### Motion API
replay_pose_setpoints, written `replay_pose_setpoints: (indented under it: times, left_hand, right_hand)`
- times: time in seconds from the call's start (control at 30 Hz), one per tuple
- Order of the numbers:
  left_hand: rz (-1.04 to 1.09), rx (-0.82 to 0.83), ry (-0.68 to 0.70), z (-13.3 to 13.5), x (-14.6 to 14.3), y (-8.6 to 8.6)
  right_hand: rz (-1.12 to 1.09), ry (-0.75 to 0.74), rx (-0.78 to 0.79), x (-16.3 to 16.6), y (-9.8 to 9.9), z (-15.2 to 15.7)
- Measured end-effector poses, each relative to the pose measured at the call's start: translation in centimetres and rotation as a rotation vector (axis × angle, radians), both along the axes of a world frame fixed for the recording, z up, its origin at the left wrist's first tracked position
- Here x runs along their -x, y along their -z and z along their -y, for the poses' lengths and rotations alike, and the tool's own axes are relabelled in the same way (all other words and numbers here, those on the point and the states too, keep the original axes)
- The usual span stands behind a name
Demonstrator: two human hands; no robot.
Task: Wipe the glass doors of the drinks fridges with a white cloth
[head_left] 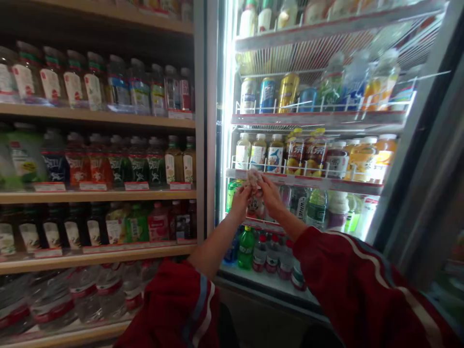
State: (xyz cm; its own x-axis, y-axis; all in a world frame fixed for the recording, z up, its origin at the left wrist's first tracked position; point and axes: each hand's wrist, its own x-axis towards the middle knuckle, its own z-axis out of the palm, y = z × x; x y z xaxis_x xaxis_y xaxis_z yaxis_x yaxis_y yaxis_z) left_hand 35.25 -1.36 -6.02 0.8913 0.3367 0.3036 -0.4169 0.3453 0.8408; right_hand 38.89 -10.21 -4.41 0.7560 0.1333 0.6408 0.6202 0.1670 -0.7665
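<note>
Both my hands are raised in front of an open drinks fridge. My left hand (240, 199) and my right hand (270, 195) are closed together around a small bottle (254, 191) with a pale cap, held just below the front rail of the fridge's middle shelf (326, 183). Its label is hard to read. Red sleeves with pale stripes cover both forearms, the left one pushed up to the elbow.
Fridge shelves hold rows of juice bottles (358, 157), cans (288, 92) and a green bottle (246, 247) lower down. The open fridge door (424, 159) stands at the right. Wooden shelves (97, 195) on the left carry bottled drinks, with large water bottles (83, 295) at the bottom.
</note>
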Motion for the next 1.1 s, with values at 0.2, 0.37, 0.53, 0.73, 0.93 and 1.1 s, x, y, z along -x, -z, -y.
replay_pose_setpoints:
  times: [0.2, 0.37, 0.53, 0.73, 0.93, 1.1]
  left_hand:
    - [-0.039, 0.154, -0.139, -1.3, -0.2, 2.8]
    - [-0.053, 0.216, -0.218, -1.4, 0.6, 4.1]
    - [-0.071, 0.251, -0.033, -1.0, 2.0, 3.9]
    - [-0.112, 0.294, -0.001, -1.3, 1.9, 4.5]
    - [-0.133, 0.324, 0.056, 0.2, 1.5, 4.8]
    - [-0.133, 0.337, 0.089, 0.6, 1.2, 4.1]
  right_hand:
    - [0.058, 0.090, 0.180, 0.2, 3.8, -1.3]
    - [0.222, 0.287, 0.240, 0.7, 5.3, -2.1]
    - [0.302, 0.471, 0.241, 1.0, 5.1, -2.2]
    - [0.145, 0.185, 0.289, 0.9, 7.0, -1.6]
    - [0.224, 0.166, 0.266, 1.3, 7.4, -0.6]
    - [0.662, 0.290, 0.442, 2.2, 7.2, 0.1]
